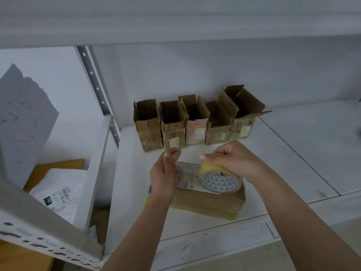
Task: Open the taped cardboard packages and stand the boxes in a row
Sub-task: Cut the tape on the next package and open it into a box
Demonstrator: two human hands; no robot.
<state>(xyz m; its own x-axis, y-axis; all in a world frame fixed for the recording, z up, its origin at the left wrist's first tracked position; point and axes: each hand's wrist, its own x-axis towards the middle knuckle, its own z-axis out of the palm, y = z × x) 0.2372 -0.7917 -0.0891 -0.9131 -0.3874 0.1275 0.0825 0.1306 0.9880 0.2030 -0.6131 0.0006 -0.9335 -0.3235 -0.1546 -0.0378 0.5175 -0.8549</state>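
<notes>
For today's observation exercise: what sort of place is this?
Probably a storeroom or parcel-packing area: a white metal shelf, opened cardboard boxes standing in a row, and a tape roll over a labelled package.

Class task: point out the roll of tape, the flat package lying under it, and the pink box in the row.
Roll of tape (219, 181), head view, printed core.
Flat package (207, 204), head view, front side.
Pink box (196, 132), head view, front face.

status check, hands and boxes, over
Right hand grip on tape roll, left hand pinching the tape end. Flat package lies taped under them. Five open boxes stand in a row behind. Nothing blocking.
</notes>
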